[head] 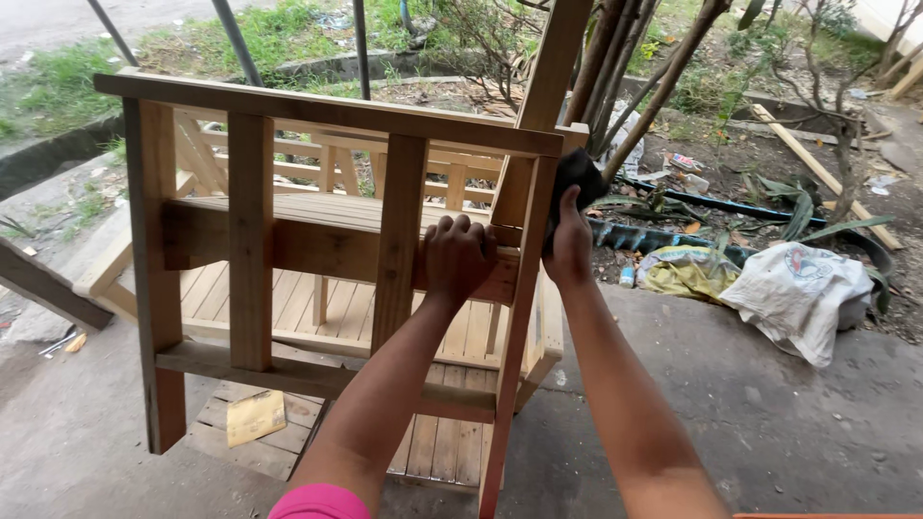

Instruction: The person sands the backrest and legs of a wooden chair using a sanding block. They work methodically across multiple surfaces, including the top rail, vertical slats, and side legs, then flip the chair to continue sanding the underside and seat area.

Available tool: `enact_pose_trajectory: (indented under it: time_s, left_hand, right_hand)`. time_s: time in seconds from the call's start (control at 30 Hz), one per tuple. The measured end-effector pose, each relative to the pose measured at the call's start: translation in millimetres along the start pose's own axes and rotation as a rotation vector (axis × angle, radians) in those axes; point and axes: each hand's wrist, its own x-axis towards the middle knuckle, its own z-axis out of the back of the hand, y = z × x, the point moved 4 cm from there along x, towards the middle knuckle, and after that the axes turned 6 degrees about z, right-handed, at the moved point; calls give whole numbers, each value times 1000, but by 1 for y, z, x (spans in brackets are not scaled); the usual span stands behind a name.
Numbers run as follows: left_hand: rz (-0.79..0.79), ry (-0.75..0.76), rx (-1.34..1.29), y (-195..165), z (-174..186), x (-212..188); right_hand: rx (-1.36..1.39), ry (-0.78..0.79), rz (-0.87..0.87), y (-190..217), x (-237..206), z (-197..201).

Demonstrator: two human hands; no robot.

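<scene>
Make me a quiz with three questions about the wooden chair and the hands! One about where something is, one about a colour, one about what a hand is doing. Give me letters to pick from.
1. Where does the yellowish sheet lie?
A. on the slats under the wooden frame
B. on the white cloth
C. in the left hand

2. What colour is the pad in the right hand?
A. white
B. black
C. green

3. What is the left hand doing?
A. hanging free in the air
B. gripping a crossbar of the wooden frame
C. lying flat on the ground

Answers: 1 A, it rests on the low slats. 2 B, the pad looks black. 3 B, the fingers curl over the bar.
</scene>
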Motion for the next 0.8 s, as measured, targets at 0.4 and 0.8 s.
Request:
enact_pose_trajectory:
  time_s: [0.4, 0.8]
  left_hand:
    - [3, 13, 12, 2, -4, -1]
    - [1, 17, 1, 4, -2, 1]
  right_hand:
    - [-67, -34, -24, -3, -1, 7]
    - [-158, 70, 36, 3, 13, -15]
